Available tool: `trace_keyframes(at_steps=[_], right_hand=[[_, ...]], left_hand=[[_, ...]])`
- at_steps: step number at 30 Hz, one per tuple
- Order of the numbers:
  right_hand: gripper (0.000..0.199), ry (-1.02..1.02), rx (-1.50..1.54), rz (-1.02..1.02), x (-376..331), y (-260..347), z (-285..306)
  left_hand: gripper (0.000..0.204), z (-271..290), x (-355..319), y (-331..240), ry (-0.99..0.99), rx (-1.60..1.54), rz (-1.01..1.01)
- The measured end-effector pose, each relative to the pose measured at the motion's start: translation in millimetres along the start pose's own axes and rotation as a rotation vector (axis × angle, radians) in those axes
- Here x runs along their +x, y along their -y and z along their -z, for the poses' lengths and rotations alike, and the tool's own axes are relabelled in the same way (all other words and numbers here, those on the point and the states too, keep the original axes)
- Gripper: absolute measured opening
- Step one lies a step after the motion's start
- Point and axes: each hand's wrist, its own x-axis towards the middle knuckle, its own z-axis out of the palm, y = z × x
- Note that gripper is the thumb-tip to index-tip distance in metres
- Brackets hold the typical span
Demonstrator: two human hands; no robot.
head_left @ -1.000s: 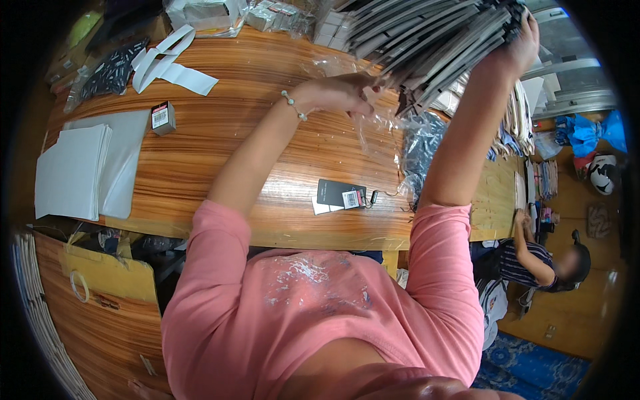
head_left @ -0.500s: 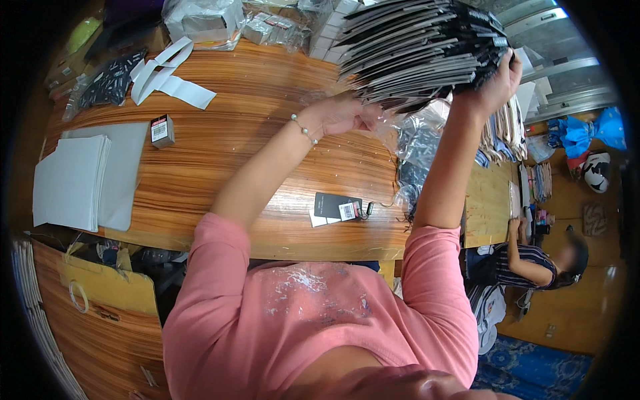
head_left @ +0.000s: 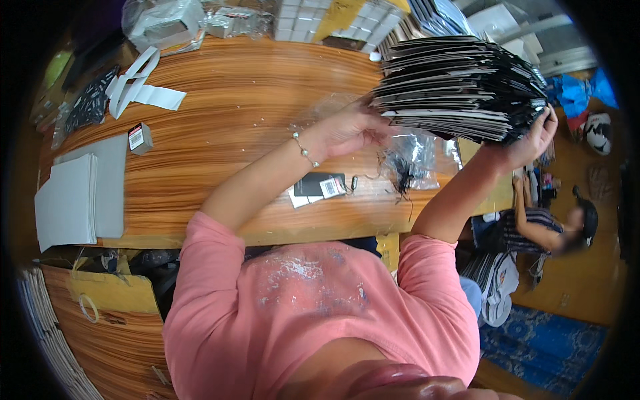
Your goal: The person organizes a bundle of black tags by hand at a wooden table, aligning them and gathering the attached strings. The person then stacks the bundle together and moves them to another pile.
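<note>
A thick, fanned stack of black hang tags (head_left: 460, 93) is held up over the far right of the table, its pale edges facing left. My right hand (head_left: 533, 143) is closed round the stack's right end, where dark cords and small fittings bunch together. At the lower left corner of the stack, my left hand (head_left: 350, 132) has its fingers curled against the tags; the fingertips are partly hidden. Below the hands, a single black hang tag (head_left: 310, 185) with a white label lies on the table. Clear plastic bags (head_left: 427, 157) and loose black cords (head_left: 403, 175) lie under the stack.
On the wooden table (head_left: 220, 173) are a small grey box (head_left: 140, 139), white sheets (head_left: 67, 200), a white paper strip (head_left: 157, 97) and a bag of dark pieces (head_left: 90, 103). A carton of small white boxes (head_left: 340, 23) stands at the back. Another person (head_left: 533, 223) works at the right.
The stack has come down and to the right, with my right hand on it. My left hand has moved up against the stack's left corner. The view has shifted, showing more of the carton.
</note>
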Motion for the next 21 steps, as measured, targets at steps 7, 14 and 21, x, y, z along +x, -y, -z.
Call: trace_keyframes(at_steps=[7,14,21], right_hand=[[0.015,-0.149,-0.424,0.48,42.3,78.5,96.3],[0.02,-0.095,-0.785,0.741,14.6,174.2,174.3],[0.02,-0.017,-0.695,0.162,-40.0,225.9,225.6]], left_hand=[[0.07,-108.1,11.7,11.9,0.123,0.416,-0.025],[0.087,-164.6,10.1,86.8,0.343,0.693,-0.099],[0.064,-138.9,-56.4,181.6,0.303,0.756,0.242]])
